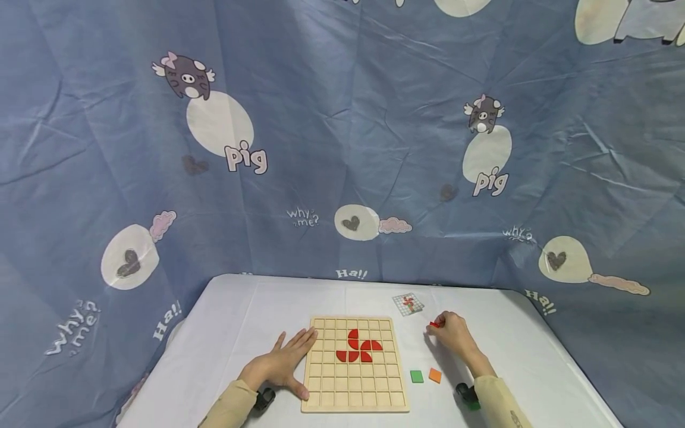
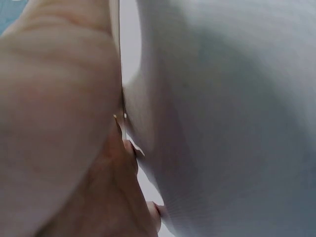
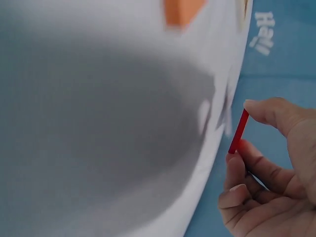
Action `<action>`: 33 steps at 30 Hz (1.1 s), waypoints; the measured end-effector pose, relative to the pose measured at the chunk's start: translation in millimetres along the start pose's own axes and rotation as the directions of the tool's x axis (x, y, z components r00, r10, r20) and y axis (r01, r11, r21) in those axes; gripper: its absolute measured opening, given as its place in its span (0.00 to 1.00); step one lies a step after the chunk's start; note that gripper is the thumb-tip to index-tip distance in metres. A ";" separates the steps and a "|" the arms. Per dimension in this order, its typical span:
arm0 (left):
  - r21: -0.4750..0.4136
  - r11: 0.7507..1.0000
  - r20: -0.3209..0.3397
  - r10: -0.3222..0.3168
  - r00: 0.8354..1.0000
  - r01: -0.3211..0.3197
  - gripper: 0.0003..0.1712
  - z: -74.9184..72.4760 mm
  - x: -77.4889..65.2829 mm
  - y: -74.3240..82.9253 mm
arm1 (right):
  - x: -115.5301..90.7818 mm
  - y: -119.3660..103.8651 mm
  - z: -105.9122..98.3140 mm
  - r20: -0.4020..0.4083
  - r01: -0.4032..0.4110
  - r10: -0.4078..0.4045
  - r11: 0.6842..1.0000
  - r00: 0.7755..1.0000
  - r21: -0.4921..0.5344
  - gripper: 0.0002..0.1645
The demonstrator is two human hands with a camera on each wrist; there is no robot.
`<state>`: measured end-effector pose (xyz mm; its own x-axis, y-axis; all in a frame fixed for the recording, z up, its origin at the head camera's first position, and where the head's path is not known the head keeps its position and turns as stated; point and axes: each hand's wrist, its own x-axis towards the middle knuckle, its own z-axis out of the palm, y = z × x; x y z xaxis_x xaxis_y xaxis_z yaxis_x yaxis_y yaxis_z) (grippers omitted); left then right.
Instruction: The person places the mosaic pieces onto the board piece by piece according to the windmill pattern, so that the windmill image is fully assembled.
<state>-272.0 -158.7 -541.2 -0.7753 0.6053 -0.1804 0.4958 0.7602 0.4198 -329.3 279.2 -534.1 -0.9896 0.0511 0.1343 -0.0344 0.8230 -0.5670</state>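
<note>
Right of the grid board (image 1: 355, 371), we are pinching a red piece (image 3: 239, 131) with our right hand (image 1: 452, 334), our left hand (image 1: 280, 362), fingers spread, apparently steadying the board.

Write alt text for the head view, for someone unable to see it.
A person's right hand pinches a red piece right of a wooden grid board bearing red quarter-circle pieces; the spread left hand touches the board's left edge. A green square, orange square and patterned card lie on the white table.
</note>
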 end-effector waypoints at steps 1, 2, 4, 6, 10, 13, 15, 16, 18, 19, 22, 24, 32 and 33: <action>-0.002 1.000 0.001 -0.002 1.000 0.002 0.78 0.3 0.2 0.0 | -2.3 -4.0 1.3 -0.008 0.020 -0.020 1.000 1.000 -0.002 0.13; -0.002 1.000 0.001 -0.004 1.000 0.004 0.79 0.4 0.3 -0.1 | -5.1 -8.4 2.5 -0.014 0.039 -0.039 0.999 0.999 0.001 0.13; -0.002 1.000 0.002 -0.007 1.000 0.007 0.79 1.0 0.5 -0.3 | -11.0 -16.9 6.3 -0.025 0.078 -0.078 0.997 0.997 0.002 0.13; -0.003 1.000 0.001 -0.007 1.000 0.007 0.79 1.4 0.7 -0.7 | -17.0 -25.5 10.7 -0.034 0.120 -0.120 0.993 0.992 0.004 0.12; 0.002 1.000 -0.003 -0.005 1.000 0.005 0.79 1.6 0.6 -1.1 | -29.9 -42.9 19.4 -0.044 0.192 -0.191 0.981 0.981 0.011 0.12; 0.009 1.000 -0.003 -0.007 1.000 0.007 0.79 1.9 0.5 -1.4 | -39.3 -56.4 24.3 -0.031 0.237 -0.236 0.971 0.971 0.022 0.12; 0.014 1.000 -0.003 -0.008 1.000 0.008 0.80 2.2 0.6 -1.6 | -44.8 -65.2 27.1 -0.015 0.265 -0.265 0.964 0.964 0.032 0.12; 0.016 1.000 -0.004 -0.007 1.000 0.007 0.79 2.2 0.7 -1.7 | -47.5 -69.5 28.3 -0.002 0.274 -0.275 0.961 0.962 0.039 0.12; 0.019 1.000 -0.004 -0.008 1.000 0.008 0.80 2.4 1.0 -2.2 | -53.0 -77.5 30.8 0.023 0.292 -0.293 0.955 0.956 0.052 0.12; 0.020 1.000 -0.004 -0.007 1.000 0.007 0.79 2.4 1.2 -2.4 | -55.5 -81.0 32.2 0.033 0.304 -0.306 0.951 0.951 0.051 0.12; 0.023 1.000 -0.001 -0.010 1.000 0.010 0.79 2.4 2.0 -2.7 | -62.4 -89.7 36.4 0.058 0.339 -0.342 0.939 0.938 0.052 0.12; 0.024 1.000 0.001 -0.010 1.000 0.010 0.79 2.2 2.4 -2.8 | -65.8 -94.3 39.3 0.057 0.373 -0.375 0.927 0.925 0.047 0.12; 0.011 1.000 0.003 -0.007 1.000 0.007 0.79 1.5 1.7 -3.2 | -78.1 -105.4 50.8 0.107 0.447 -0.452 0.892 0.885 0.072 0.12; 0.007 1.000 0.003 -0.007 1.000 0.007 0.79 1.5 1.4 -3.3 | -79.7 -106.4 52.4 0.123 0.443 -0.449 0.893 0.885 0.079 0.12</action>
<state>-274.1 -160.0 -544.1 -0.7777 0.6006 -0.1859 0.4931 0.7661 0.4122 -254.1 158.0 -527.0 -0.8774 -0.3940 0.2738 -0.4797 0.7132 -0.5110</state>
